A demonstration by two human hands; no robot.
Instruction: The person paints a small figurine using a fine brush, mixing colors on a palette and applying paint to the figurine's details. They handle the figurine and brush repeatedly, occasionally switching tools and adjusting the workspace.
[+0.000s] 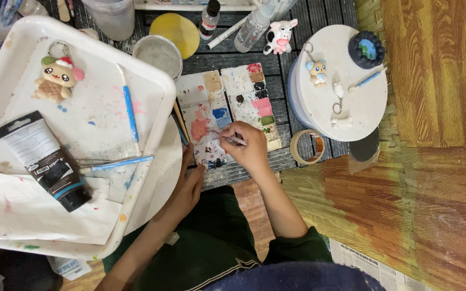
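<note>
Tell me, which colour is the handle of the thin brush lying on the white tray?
Light blue; the thin brush on the white tray shows in the head view.

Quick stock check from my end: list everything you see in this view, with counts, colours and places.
paint palettes: 2, white with paint patches, centre
white tray: 1, left
paint tube: 1, black and white, in the tray
blue-handled brushes: 2, in the tray
bear charm: 1, tan, tray's top left
paper sheet: 1, white, tray's lower part
round white stand: 1, right
small figures: about 3, on the stand
cow figure: 1, white and pink, top
yellow disc: 1, top
tape roll: 1, beige, below the stand
left hand: resting at the palette's lower edge
right hand: holding a thin brush over the palette
</note>
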